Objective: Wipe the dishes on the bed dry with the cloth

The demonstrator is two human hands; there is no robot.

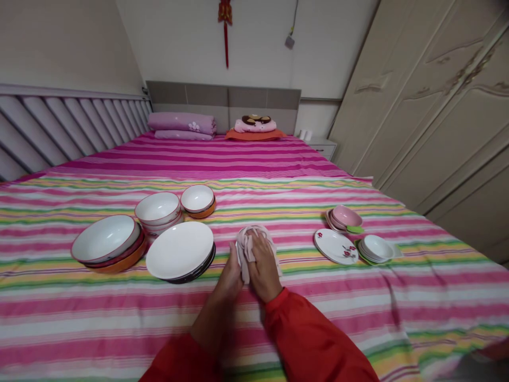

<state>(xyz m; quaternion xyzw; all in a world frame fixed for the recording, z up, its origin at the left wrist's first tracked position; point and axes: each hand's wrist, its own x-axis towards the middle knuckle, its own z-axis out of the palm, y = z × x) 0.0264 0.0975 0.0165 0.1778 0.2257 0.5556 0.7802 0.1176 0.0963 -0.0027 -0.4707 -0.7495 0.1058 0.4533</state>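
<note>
In the middle of the bed, my right hand [263, 263] presses a pale pink cloth [247, 254] with its fingers bent over it. The cloth lies over a whitish round dish that is mostly hidden, so its exact kind does not show. My left hand [231, 273] is closed at the near left edge of that dish, thumb up along its side. A stack of plates [181, 249], white on top and dark below, lies just left of my hands. To the right sits a white plate with red flowers [334, 245], on at least one other plate.
Farther left stand stacked large bowls [105, 239], medium bowls [158, 208] and small bowls [198, 199]. On the right are pink bowls [347, 216] and small white bowls [377, 248]. Folded bedding [183, 123] lies by the headboard [207, 94]; a wardrobe [429, 95] lines the right side.
</note>
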